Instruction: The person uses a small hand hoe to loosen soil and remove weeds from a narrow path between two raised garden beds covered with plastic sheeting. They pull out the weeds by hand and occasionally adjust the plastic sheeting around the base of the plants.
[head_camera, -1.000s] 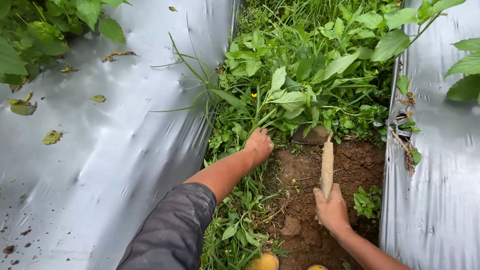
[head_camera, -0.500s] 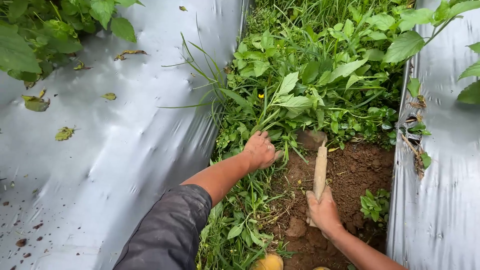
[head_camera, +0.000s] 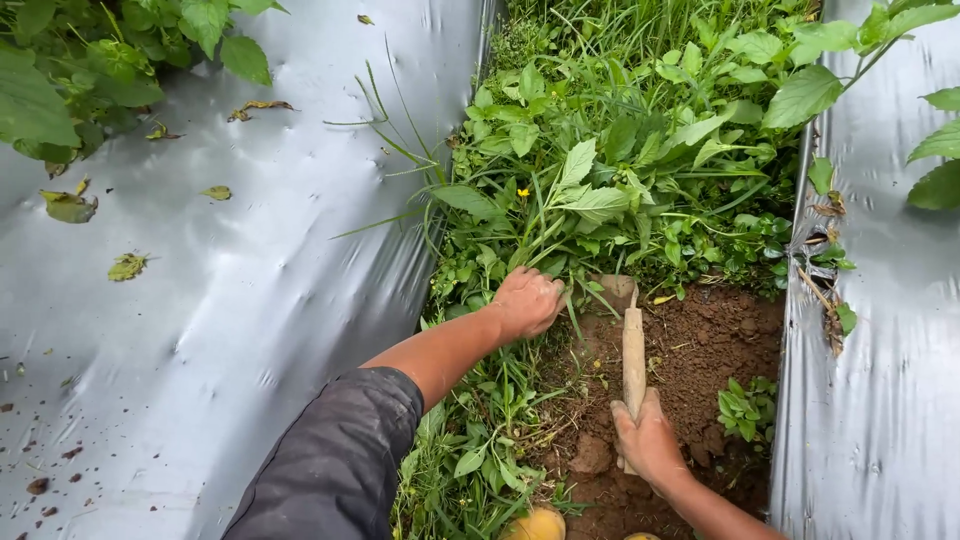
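While weeds (head_camera: 560, 215) hide its blade, right hand (head_camera: 648, 440) grips hoe (head_camera: 633, 345).

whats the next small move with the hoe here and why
Probably pull the hoe back toward the body. Its blade sits at the base of the weed clump gripped by the left hand, and the right hand holds the handle, so a short drag should cut the roots.

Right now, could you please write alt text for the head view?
A person's left hand grips a clump of weeds while the right hand holds a wooden-handled hoe in bare brown soil, between two silver plastic sheets.
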